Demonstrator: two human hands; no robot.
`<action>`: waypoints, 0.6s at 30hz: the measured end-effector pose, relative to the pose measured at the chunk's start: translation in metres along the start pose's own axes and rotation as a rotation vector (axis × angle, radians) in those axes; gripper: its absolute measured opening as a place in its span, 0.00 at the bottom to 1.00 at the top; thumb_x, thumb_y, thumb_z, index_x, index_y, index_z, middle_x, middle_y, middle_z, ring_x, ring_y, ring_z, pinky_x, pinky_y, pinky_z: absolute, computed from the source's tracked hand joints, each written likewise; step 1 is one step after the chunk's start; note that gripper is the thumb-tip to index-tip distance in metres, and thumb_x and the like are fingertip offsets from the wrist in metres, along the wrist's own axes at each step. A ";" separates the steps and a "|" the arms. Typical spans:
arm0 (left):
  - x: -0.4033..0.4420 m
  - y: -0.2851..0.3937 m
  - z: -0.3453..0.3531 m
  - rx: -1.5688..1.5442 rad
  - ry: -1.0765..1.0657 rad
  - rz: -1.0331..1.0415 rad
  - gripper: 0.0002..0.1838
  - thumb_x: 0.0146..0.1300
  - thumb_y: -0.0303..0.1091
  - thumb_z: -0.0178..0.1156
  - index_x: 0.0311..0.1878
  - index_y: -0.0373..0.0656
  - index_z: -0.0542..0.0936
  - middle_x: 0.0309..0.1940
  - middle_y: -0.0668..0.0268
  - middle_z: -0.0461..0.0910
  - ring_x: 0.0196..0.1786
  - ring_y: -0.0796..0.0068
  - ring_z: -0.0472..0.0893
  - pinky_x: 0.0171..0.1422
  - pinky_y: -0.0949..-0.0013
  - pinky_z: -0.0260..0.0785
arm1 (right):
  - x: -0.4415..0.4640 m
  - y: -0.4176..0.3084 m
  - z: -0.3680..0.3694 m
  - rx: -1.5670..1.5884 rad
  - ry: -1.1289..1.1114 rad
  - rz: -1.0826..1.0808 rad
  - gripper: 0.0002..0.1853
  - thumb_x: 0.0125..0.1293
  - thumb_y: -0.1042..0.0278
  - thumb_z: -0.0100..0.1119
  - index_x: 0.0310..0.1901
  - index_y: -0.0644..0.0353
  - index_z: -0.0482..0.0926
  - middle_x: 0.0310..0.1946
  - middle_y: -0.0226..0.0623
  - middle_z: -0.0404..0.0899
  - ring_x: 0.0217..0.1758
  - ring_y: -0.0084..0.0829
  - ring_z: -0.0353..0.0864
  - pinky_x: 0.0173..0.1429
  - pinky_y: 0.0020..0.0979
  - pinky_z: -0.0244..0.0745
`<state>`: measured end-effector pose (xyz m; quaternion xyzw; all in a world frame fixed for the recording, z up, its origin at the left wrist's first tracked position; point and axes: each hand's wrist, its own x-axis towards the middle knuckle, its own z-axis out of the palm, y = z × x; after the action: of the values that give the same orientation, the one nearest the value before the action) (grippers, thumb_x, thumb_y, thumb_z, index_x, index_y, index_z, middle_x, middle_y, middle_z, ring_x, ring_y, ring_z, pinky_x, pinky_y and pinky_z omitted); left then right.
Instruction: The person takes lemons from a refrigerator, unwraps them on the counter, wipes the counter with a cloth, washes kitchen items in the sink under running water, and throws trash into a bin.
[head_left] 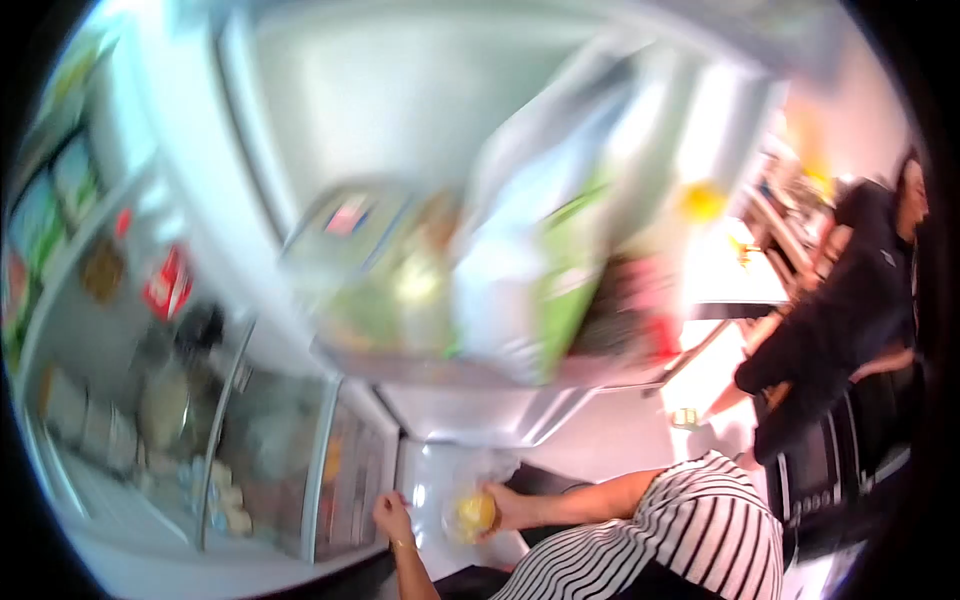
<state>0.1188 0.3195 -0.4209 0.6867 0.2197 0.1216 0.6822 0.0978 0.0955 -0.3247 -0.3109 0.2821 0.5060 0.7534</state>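
At the lower middle, my right hand (510, 507) is wrapped round a clear bag or container with something yellow (474, 513) inside; blur hides its exact shape. My left hand (393, 517) is a little to the left of it, in front of the refrigerator's lower drawers (350, 480). Its fingers look curled, but they are too small and blurred to tell whether anything is in them. The refrigerator door (400, 100) stands open above my hands.
Door shelves hold a lidded container (350, 230) and a green packet (575, 280). Inside the refrigerator at left are a red packet (167, 283) and clear drawers (265, 440). A person in dark clothes (850, 290) is at the right, near a white table (740, 280).
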 end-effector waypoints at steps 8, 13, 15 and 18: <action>-0.188 0.333 0.199 0.440 -1.034 0.797 0.07 0.55 0.33 0.57 0.32 0.40 0.79 0.28 0.55 0.78 0.31 0.53 0.78 0.36 0.60 0.71 | -0.290 0.034 -0.040 0.336 0.343 -0.352 0.33 0.59 0.36 0.37 0.58 0.49 0.69 0.57 0.41 0.69 0.59 0.47 0.68 0.55 0.57 0.67; -0.232 0.429 0.352 1.047 -1.047 1.398 0.08 0.52 0.37 0.58 0.33 0.47 0.79 0.33 0.62 0.76 0.43 0.61 0.74 0.48 0.57 0.64 | -0.423 0.063 -0.058 0.532 0.432 -0.651 0.38 0.60 0.31 0.27 0.62 0.49 0.66 0.60 0.40 0.67 0.61 0.45 0.68 0.58 0.57 0.65; -0.219 0.415 0.409 1.433 -0.832 1.454 0.12 0.56 0.39 0.53 0.39 0.48 0.81 0.40 0.63 0.78 0.50 0.61 0.74 0.54 0.54 0.59 | -0.445 0.077 -0.092 0.626 0.396 -0.703 0.38 0.60 0.31 0.27 0.63 0.49 0.65 0.61 0.39 0.66 0.62 0.46 0.67 0.58 0.58 0.64; -0.197 0.408 0.444 2.167 -0.843 1.197 0.17 0.64 0.39 0.45 0.51 0.49 0.80 0.52 0.64 0.77 0.57 0.62 0.72 0.59 0.52 0.55 | -0.476 0.097 -0.149 0.733 0.355 -0.697 0.37 0.62 0.32 0.25 0.64 0.47 0.61 0.61 0.37 0.65 0.62 0.47 0.66 0.58 0.60 0.62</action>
<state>0.2093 -0.1537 -0.0078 0.8594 -0.3614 -0.0566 -0.3574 -0.1661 -0.2677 -0.0872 -0.1834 0.4436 0.0338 0.8766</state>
